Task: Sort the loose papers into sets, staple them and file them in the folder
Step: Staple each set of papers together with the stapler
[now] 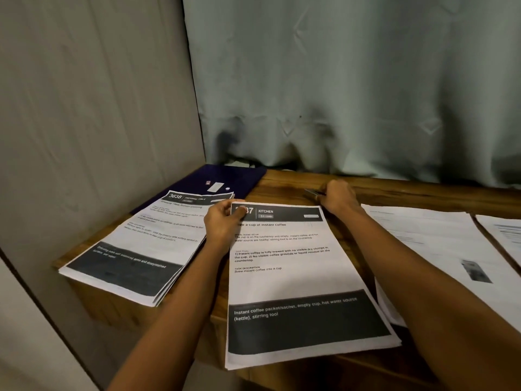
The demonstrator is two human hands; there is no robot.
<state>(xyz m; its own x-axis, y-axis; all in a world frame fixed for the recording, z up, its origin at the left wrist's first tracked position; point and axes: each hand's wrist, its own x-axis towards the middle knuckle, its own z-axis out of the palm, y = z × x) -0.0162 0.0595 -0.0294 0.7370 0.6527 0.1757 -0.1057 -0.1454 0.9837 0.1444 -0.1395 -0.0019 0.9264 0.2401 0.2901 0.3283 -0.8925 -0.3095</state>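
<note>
Head view showed four paper piles and one navy folder (225,176) on the table (282,184). The kitchen set (296,263) lay at centre, its long axis running 6 to 12 o'clock, header toward 12. The left hand (222,221) pinched its top left corner. The right hand (338,197), at 1 o'clock, curled round a slim dark tool (311,192). The dressing-table set (135,249) lay at 9, header toward 1, overlapping the folder. Two further piles (428,244) lay at 3.

Left hand (222,221) pinching kitchen sheets (296,263), right hand (337,197) gripping stapler (311,192)
</note>
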